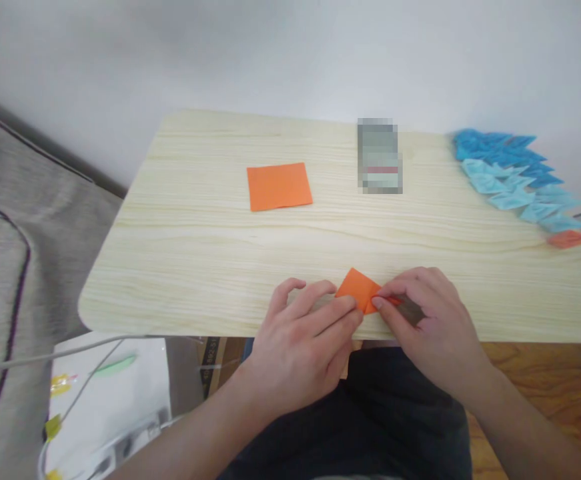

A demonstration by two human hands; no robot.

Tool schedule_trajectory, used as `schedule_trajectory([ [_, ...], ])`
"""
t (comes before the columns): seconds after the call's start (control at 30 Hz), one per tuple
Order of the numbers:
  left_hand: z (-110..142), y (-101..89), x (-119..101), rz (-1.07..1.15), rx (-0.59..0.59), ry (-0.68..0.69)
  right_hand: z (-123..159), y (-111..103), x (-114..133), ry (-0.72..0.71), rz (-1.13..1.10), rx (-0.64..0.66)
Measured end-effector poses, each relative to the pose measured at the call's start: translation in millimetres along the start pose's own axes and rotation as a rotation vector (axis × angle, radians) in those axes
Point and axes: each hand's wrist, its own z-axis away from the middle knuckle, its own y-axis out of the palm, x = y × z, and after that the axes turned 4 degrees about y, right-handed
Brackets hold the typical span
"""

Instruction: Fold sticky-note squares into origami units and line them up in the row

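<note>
A small folded piece of orange paper (355,287) lies near the table's front edge between my hands. My left hand (307,333) holds its left part down with the fingertips; the left thumb is hidden. Thumb and index finger of my right hand (430,313) pinch a narrow folded point at the paper's right side. Farther back, left of centre, rests a flat orange sheet or stack of paper (280,187). Folded paper pieces stand in rows at the far right: dark blue ones (500,150), light blue ones (515,190) and one orange-red piece (570,239).
The pale wooden table (195,233) stands against a white wall (270,60). A blurred-out rectangular object (379,157) lies at the back. Below left are a white box (110,387), a power strip (130,440) and cables. Grey fabric (45,253) hangs at the left.
</note>
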Motion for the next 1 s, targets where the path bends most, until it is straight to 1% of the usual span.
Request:
schedule_trajectory([
  [0.23,-2.5,3.7,-5.6,-0.005,0.044,-0.06,0.9,2.4,3.4,0.056,-0.004,-0.042],
  [0.4,-1.5,4.8,-3.9,0.007,0.034,-0.056,-1.0,2.5,5.2,0.075,-0.012,-0.04],
  [0.7,-1.5,4.0,-1.7,0.01,0.059,-0.041,-3.2,-0.7,5.2,0.096,-0.012,-0.014],
  [0.83,-1.8,3.6,-2.4,0.011,0.063,-0.045,-1.1,0.7,3.0,0.144,-0.041,-0.047],
  [1.0,-0.7,3.0,-5.2,-0.008,0.059,-0.053,5.4,4.5,1.0,0.069,-0.014,-0.076],
])
